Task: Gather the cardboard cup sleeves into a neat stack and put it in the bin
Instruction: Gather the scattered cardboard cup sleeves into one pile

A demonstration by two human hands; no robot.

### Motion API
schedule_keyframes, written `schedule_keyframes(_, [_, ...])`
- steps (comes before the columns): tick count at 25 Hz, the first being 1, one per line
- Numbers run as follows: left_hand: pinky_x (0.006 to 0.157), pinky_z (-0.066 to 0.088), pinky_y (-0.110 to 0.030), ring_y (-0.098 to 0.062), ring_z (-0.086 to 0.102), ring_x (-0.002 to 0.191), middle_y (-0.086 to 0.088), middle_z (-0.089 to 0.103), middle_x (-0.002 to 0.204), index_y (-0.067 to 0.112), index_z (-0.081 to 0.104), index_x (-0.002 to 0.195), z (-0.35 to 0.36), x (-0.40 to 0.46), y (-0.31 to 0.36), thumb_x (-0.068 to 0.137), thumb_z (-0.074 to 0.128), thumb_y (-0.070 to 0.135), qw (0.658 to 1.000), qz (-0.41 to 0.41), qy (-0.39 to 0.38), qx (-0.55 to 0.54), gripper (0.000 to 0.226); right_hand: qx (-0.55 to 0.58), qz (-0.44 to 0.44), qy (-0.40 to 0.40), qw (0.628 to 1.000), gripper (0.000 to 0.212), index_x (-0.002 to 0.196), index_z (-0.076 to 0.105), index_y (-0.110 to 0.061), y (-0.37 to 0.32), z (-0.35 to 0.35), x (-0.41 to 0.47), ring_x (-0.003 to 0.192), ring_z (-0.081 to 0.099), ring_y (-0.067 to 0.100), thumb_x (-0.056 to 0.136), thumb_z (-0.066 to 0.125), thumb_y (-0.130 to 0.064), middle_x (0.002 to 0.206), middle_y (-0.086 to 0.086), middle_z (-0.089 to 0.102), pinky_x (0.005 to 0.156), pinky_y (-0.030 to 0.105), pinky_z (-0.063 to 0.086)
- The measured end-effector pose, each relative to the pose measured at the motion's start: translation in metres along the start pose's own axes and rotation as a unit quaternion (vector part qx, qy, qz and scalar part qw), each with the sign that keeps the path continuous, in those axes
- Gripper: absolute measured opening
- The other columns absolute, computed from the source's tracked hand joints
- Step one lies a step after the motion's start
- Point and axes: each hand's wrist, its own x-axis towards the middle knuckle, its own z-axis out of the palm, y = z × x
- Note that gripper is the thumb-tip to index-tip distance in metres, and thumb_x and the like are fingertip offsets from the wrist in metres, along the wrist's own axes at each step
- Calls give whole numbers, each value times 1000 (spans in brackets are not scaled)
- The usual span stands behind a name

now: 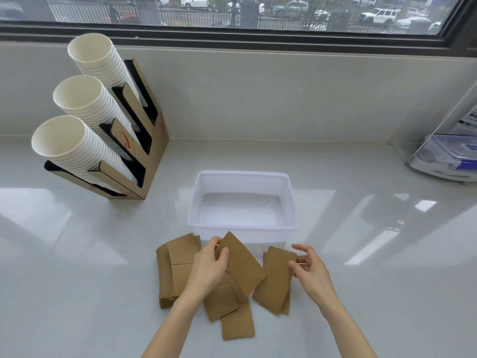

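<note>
Flat brown cardboard cup sleeves (180, 270) lie scattered on the glossy white table (77, 241), at 6 o'clock from the empty translucent white plastic bin (242, 228). Left hand (209, 267) pinches one tilted sleeve (242, 262); right hand (311, 270), fingers half curled, touches another's edge (276, 277). Red lettering on the cardboard cup holder (152, 140) at 10 o'clock looks unreadable.

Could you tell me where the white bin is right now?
The white bin sits centre of the head view, just behind the scattered sleeves, right of the cup holder.

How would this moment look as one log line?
stage: gathering | left hand: holds sleeve | right hand: at sleeves | bin: empty
</note>
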Motion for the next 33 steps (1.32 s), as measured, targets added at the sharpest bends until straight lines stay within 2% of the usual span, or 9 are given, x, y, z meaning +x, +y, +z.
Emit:
schedule_keyframes(2, [70, 47, -32, -24, 56, 77, -17, 65, 94, 13, 54, 101, -2, -1, 2, 91, 40, 17, 1000, 2, 14, -12, 18, 23, -17, 20, 999, 23, 106, 55, -19, -6, -5, -1, 86, 60, 20, 85, 58, -8, 85, -1, 63, 83, 29, 46])
schedule_keyframes(5, [63, 41, -25, -21, 52, 73, -17, 61, 89, 6, 54, 98, -5, -3, 6, 92, 39, 15, 999, 8, 30, -30, 19, 48, -44, 34, 997, 12, 91, 61, -22, -20, -11, -5, 83, 61, 13, 85, 60, -11, 84, -6, 66, 75, 23, 45])
schedule_keyframes(9, [78, 51, -46, -33, 59, 79, -25, 64, 93, 19, 55, 88, -1, -2, 6, 92, 38, 15, 999, -1, 5, -51, 18, 59, -63, -4, 996, 12, 83, 64, -27, -37, -6, -8, 83, 63, 11, 83, 63, -14, 88, -4, 69, 72, 22, 48])
schedule_keyframes(12, [84, 53, -50, -33, 60, 83, -26, 64, 98, 28, 53, 83, 6, -4, 8, 92, 37, 16, 997, -7, -28, -68, 22, 35, -68, -41, 996, 11, 83, 66, -25, -46, 7, -7, 81, 65, 11, 82, 64, -15, 87, -3, 71, 74, 23, 50])
schedule_keyframes(17, [86, 55, -42, -28, 62, 97, -12, 65, 94, 28, 55, 86, 12, -6, 9, 94, 33, 18, 993, -22, -71, -92, 26, -26, -92, -74, 993, 9, 81, 67, -24, -49, 30, -5, 69, 59, 5, 81, 63, -16, 73, -8, 66, 63, 10, 45])
schedule_keyframes(19, [85, 56, -39, -26, 63, 99, -13, 65, 100, 21, 57, 94, 13, -7, 11, 95, 33, 21, 991, -25, -87, -98, 24, -49, -102, -74, 991, 7, 85, 67, -21, -50, 35, -4, 66, 57, 4, 82, 63, -17, 71, -10, 63, 59, 5, 43])
schedule_keyframes(23, [86, 55, -38, -21, 64, 98, -9, 66, 103, 16, 55, 107, 14, -11, 9, 90, 47, 24, 991, -3, -102, -84, 20, -54, -109, -59, 991, 6, 85, 65, -20, -52, 40, -2, 68, 58, 3, 81, 62, -15, 74, -8, 63, 58, 2, 42])
schedule_keyframes(29, [90, 52, -46, -20, 63, 98, -1, 66, 98, 25, 54, 102, 14, -10, 4, 90, 48, 18, 995, 15, -84, -53, 16, -59, -83, -40, 994, 5, 87, 63, -21, -49, 36, 0, 72, 56, 0, 85, 59, -20, 81, -11, 62, 58, 1, 42])
schedule_keyframes(33, [92, 50, -46, -20, 62, 97, 4, 65, 92, 24, 54, 98, 5, -6, -1, 91, 44, 17, 997, 6, -61, -56, 13, -107, -25, 9, 994, 16, 99, 63, -15, -31, 20, 6, 79, 55, 8, 86, 55, -18, 95, 1, 63, 67, 13, 43])
